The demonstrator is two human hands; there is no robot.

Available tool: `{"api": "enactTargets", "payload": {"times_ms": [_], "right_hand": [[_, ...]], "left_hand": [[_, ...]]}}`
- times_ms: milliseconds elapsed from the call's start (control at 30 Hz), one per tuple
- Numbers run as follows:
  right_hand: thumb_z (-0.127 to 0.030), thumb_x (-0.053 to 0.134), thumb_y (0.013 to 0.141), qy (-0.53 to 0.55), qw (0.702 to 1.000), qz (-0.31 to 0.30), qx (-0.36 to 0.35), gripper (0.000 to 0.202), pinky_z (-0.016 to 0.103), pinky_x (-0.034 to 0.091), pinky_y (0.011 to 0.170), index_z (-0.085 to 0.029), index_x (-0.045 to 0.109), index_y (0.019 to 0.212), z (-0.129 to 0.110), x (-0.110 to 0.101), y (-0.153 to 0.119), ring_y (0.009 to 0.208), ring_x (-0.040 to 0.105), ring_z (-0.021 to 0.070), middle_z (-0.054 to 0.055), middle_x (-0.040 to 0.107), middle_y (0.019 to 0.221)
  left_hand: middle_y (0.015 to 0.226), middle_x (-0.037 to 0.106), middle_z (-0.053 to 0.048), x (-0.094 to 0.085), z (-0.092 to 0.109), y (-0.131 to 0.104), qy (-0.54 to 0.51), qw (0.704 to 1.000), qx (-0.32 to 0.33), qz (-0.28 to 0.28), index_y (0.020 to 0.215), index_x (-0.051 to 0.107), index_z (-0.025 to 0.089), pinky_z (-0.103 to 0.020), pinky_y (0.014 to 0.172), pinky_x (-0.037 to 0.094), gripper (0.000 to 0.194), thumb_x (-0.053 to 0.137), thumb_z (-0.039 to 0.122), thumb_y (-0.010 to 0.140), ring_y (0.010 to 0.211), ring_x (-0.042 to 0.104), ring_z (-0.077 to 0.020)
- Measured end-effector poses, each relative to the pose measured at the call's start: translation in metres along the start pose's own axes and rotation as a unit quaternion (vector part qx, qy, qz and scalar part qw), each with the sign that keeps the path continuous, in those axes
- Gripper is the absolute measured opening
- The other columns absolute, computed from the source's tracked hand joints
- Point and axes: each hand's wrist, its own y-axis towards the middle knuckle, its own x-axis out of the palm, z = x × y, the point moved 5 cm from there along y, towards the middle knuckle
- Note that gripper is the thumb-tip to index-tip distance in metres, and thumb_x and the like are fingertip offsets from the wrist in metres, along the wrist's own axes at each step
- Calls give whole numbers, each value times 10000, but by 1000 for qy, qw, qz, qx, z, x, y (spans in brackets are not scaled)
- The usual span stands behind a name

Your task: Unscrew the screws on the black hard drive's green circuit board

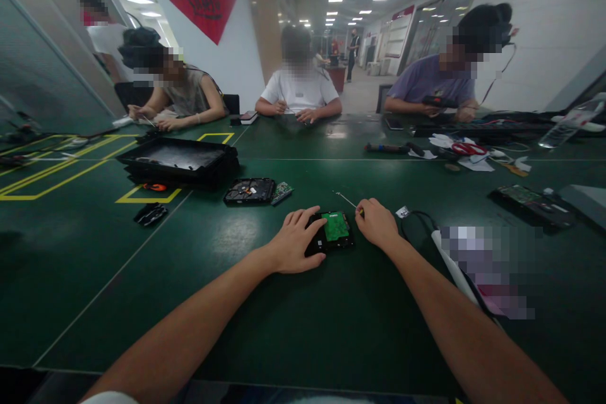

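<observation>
Across the foreground, a green counter (265, 341) spans the whole width; opposite, a person in white (299, 93) sits at its far side. Stacked black trays (175, 173) lie at left. The left hand (294, 243) is spread open, palm down, resting on the left part of the drive (336, 228); the right hand (377, 224), just beside the drive's right side, has its fingers curled closed. The drive lies on the counter, green side upward. Beyond the left hand lies a black case (249, 190). Gripped in the right hand is the handle of a screwdriver (346, 200), its shaft pointing left and away; whether the tip touches anything cannot be told. Smallest is a circuit board (283, 192), just beside the case.
</observation>
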Motion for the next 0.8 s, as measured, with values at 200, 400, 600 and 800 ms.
{"api": "enactTargets", "payload": {"times_ms": [200,400,600,800], "right_hand": [[-244,545,1022,4,1000,-10,1,180,325,455,742,-178,699,1086,-3,-2,-2,930,679,230,125,666,1172],[-214,568,1003,9,1000,-17,-5,149,330,445,745,-167,698,1060,-7,-8,-7,952,685,249,131,670,1158],[-171,564,999,34,999,-7,1,138,319,454,817,-156,693,1048,-3,-9,-5,1013,675,246,139,671,1166],[-183,567,1004,59,998,2,2,127,318,445,782,-167,689,1035,0,-9,-5,966,671,238,131,676,1132]], "left_hand": [[1643,450,-101,6,0,5,1,1000,-24,11,1565,477,274,-625,1154,367,712,636,586,945,1406,423,-402],[1557,531,-116,3,8,7,13,998,-57,32,1531,540,257,-613,1077,435,685,507,685,997,1303,476,-390],[1328,615,-145,-3,10,7,-11,997,-59,48,1419,614,203,-509,989,539,593,481,633,1034,1171,576,-323],[1235,647,-104,2,-9,10,-76,992,-59,87,1377,623,251,-432,973,576,388,468,444,1078,1104,661,-253]]}}
